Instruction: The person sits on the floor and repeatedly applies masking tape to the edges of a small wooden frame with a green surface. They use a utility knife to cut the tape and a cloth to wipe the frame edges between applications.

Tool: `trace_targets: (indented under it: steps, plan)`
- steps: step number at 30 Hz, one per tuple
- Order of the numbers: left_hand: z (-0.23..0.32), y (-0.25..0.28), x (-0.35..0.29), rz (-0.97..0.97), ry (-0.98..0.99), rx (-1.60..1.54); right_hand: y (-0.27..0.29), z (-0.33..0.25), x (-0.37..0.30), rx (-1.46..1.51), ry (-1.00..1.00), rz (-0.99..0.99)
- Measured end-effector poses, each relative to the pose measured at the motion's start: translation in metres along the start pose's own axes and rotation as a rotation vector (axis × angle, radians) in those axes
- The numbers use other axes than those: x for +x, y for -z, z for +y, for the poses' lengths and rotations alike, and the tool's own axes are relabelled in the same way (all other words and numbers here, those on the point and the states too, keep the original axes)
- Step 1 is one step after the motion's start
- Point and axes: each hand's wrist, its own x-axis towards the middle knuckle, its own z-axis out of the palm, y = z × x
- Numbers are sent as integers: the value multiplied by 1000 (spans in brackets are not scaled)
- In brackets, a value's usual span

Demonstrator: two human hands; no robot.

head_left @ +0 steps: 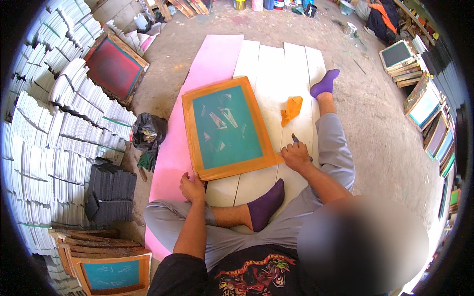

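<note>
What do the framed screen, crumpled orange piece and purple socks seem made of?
Framed screen: probably teal mesh or film, flat, smooth; its orange border resembles tape. Crumpled orange piece: perhaps paper or tape, sharply creased, finish unclear. Purple socks: likely matte knit fabric, stretched snugly.

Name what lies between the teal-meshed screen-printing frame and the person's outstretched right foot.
In the head view, a crumpled orange scrap, its material unclear, lies there on the white boards.
</note>
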Motion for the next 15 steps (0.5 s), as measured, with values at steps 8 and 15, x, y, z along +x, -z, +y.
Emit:
trace_targets:
  steps: [8,15]
  plan:
    - [91,-48,-65,-555,-1075,39,0,1,-3,-25,-18,4]
    - [146,-101,-107,-810,-1367,83,2,-2,0,-90,-25,47]
